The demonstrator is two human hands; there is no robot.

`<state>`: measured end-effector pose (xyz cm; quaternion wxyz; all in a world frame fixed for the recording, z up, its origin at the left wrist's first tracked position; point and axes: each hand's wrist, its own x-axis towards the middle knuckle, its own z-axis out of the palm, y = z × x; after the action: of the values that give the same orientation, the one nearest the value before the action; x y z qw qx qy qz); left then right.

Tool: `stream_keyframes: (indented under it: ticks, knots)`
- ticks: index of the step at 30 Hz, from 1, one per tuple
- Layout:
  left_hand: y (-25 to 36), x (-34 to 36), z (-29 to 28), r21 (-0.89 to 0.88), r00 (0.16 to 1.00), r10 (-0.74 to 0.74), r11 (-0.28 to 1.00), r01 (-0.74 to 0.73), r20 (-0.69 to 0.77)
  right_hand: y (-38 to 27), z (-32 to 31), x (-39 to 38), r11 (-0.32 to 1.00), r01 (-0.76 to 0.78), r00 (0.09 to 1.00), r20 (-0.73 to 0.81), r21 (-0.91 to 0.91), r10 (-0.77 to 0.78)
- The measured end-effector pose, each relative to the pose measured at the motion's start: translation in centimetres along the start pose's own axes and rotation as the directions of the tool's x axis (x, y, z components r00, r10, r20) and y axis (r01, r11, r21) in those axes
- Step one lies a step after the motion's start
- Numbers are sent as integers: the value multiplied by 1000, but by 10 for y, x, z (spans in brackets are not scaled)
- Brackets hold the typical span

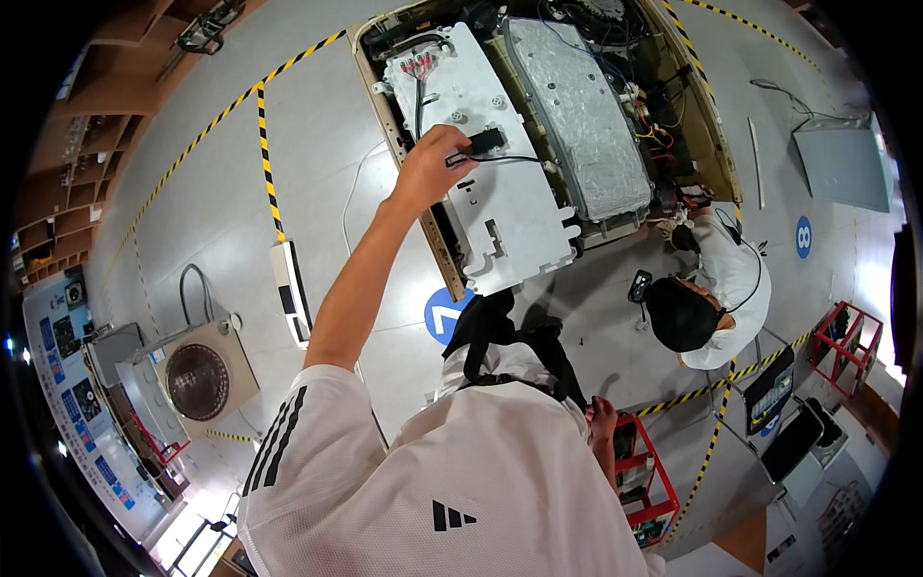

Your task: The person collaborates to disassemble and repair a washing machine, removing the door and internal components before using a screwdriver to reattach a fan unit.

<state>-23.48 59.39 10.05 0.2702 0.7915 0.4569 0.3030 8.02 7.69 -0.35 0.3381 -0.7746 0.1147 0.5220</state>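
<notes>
The left hand (435, 165) curls its fingers against a black rectangular block (488, 141) on the white panel (524, 216) — pinched or merely touched, I cannot tell. A black cable (514, 158) runs rightward from those fingers. The right hand (603, 419) hangs beside a red-framed cart (661, 473) — its grip unclear.

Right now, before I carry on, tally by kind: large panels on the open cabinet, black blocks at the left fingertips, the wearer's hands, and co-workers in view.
Large panels: 2 (white panel, silver panel)
Black block: 1
Wearer's hands: 2 (left hand, right hand)
Co-worker: 1
Total: 6
</notes>
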Motion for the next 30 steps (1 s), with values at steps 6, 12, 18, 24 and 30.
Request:
stream_keyframes:
  ticks: [6,12,18,24,30]
  knots:
    - [33,-4,29,149,994,93,984,-101,65,-7,-1,-1,999,-1,1000,9,-51,1]
    - [25,0,41,265,988,68,959,-102,136,-12,1,0,1000,13,999,31,-3,-13]
    - [31,-2,28,-27,993,-69,997,72,100,-1,2,1,999,-5,999,40,36,3]
    - [4,-15,10,-671,896,-437,688,278,-76,-1,10,-1,998,-38,999,12,44,38]
    - [3,-28,-15,-719,760,-647,554,419,-55,-1,6,3,998,-16,997,79,64,11]
